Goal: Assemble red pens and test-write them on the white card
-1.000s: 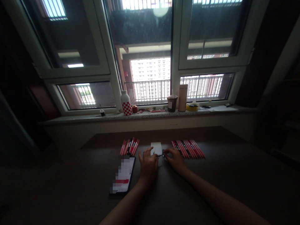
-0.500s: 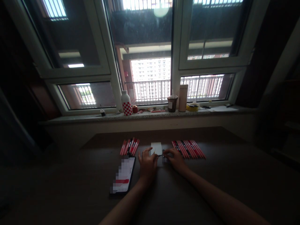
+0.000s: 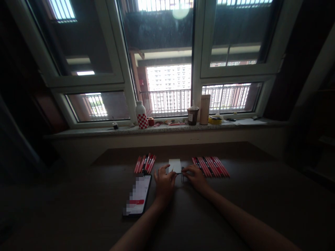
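My left grip [image 3: 164, 183] was clamped, thumb against fingertip, on a thin, dark, rod-like piece [image 3: 179, 173] that lay between my two hands, pointing towards three o'clock. My right grip [image 3: 195, 177] met its far end with the fingertips bunched close; a small, pale, narrow piece [image 3: 182, 178] showed just below them, and I couldn't tell whether those fingers had closed on it or on the dark piece. Both were too small to make out further.

Taking the dark piece as the centre of the dial, a white, square sheet or pad [image 3: 175, 164] lay just beyond it at eleven, on the dark brown counter [image 3: 199, 219]. Near ten was a row of slim pink, red and black pens [image 3: 144, 164], and between two and three a longer row of similar pens [image 3: 210, 166], just beyond my right hand. At eight, a black-edged smartphone [image 3: 138, 197] lay face up beside my left hand.

Farther out, on the speckled stone windowsill [image 3: 167, 129], a white bottle with red checks [image 3: 142, 116] stood at eleven. Past twelve came a dark-filled, clear-lidded cup [image 3: 193, 116] and a tall, tan, cylindrical flask [image 3: 205, 109].
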Demonstrator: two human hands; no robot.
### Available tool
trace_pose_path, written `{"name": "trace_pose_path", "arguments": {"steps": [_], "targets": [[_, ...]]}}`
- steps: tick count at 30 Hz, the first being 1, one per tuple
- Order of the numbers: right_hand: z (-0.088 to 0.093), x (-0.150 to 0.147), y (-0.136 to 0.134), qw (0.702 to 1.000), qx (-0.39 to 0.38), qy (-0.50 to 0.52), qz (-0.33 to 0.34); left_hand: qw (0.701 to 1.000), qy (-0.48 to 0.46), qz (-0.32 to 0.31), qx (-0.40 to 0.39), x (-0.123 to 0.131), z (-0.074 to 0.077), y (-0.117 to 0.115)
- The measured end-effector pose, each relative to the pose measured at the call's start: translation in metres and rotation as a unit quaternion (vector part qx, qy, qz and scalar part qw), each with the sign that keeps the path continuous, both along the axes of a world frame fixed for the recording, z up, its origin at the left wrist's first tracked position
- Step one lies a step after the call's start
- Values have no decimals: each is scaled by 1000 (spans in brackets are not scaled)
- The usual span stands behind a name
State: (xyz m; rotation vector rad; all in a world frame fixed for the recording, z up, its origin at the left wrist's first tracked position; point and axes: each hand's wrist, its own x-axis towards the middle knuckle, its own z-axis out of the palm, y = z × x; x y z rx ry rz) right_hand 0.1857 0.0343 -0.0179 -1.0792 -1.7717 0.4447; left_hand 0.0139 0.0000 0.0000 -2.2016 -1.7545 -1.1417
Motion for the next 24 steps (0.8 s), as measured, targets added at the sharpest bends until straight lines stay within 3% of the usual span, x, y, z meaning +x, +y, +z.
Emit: {"name": "trace_pose_path", "arguments": {"steps": [24], "targets": [[-2,-3,-1,997,27,-68,3,999,-32,-38,9,-2,-5,4]]}}
